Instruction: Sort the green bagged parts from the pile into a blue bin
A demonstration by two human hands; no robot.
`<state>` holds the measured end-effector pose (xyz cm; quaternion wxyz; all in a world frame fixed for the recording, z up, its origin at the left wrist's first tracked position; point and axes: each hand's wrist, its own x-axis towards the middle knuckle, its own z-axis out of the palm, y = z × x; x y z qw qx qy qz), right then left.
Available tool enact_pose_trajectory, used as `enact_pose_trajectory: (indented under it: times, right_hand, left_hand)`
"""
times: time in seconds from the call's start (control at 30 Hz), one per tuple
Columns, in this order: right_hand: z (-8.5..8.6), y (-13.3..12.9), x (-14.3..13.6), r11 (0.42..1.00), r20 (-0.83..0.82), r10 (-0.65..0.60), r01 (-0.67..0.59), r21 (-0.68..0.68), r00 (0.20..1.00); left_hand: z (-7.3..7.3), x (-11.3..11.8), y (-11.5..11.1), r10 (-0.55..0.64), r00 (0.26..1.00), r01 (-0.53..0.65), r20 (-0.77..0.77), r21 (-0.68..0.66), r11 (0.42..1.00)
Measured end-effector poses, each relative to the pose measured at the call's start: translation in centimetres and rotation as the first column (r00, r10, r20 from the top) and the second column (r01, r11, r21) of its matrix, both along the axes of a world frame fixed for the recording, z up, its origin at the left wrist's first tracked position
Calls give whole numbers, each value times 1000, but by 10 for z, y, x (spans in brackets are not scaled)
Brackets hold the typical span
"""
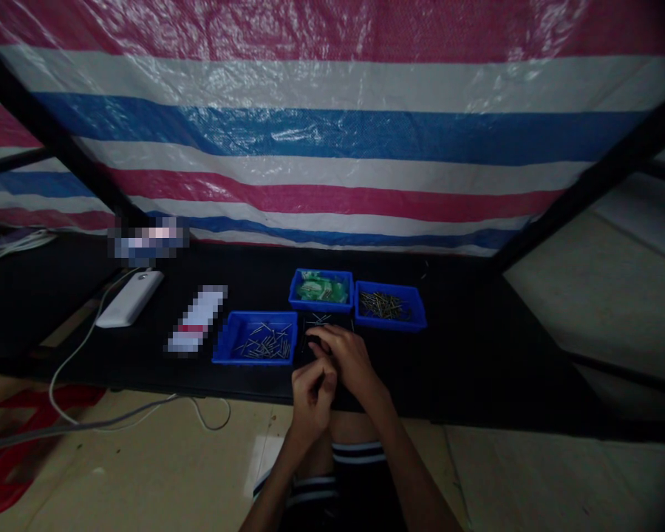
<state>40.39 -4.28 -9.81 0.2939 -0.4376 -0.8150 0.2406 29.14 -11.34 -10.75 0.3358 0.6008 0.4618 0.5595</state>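
Note:
My left hand (pixel 313 388) is closed at the near edge of the black table, its fingers curled in; whatever they hold is hidden. Just beyond and to its right, my right hand (pixel 346 356) reaches over with thumb and fingers bent together, and I cannot make out anything in them. A few thin silvery metal pins (pixel 318 319) lie on the dark surface past my right fingertips. To the left is a blue tray (pixel 255 316) of similar loose pins. Another blue tray (pixel 391 324), holding brownish screw-like pieces, sits right of my hands. Behind them a blue tray (pixel 321 306) contains green plastic packets.
A white power bank-like device (pixel 130 299) with a cable lies on the left of the table (pixel 448 355). Beside it is a blurred flat object (pixel 199 318). A striped plastic sheet (pixel 332 133) hangs behind, between black frame bars. A red stool (pixel 22 451) stands lower left.

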Motion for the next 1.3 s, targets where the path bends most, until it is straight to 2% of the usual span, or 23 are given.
enact_pose_trajectory:
  times: [0.13, 0.33, 0.5, 0.57, 0.73, 0.9, 1.07, 1.17, 1.3]
  right_hand:
    - [2, 1, 1, 1000, -5, 6, -6, -7, 1000]
    - [4, -6, 19, 997, 40, -12, 15, -70, 999]
    - [7, -18, 42, 986, 26, -92, 95, -134, 995]
    - [9, -24, 52, 984, -21, -124, 120, -133, 992]
    - [13, -31, 65, 981, -98, -186, 179, -77, 978]
    - [11, -32, 57, 977, -271, -211, 195, -84, 939]
    - [5, -32, 42, 965, -373, -220, 256, 51, 902]
    - [3, -32, 38, 975, -408, -165, 211, 70, 898]
    - [1, -34, 37, 989, -431, -117, 144, 31, 895]
  left_hand:
    - [1, 1, 1, 12, 1000, -12, -20, -32, 999]
    - [-3, 3, 2, 23, 1000, -24, -21, -34, 999]
    - [-4, 8, 10, 133, 991, -132, -5, -146, 980]
    - [-5, 11, 14, 144, 988, -152, -63, -160, 975]
    - [-9, 16, 18, 82, 966, -104, -244, -79, 991]
    - [-9, 15, 17, 32, 948, -53, -316, -60, 997]
    - [-11, 12, 17, 14, 936, -40, -352, -68, 997]
    - [-15, 10, 17, -2, 943, -25, -332, -77, 997]
    - [-18, 7, 18, -13, 959, -14, -284, -94, 996]
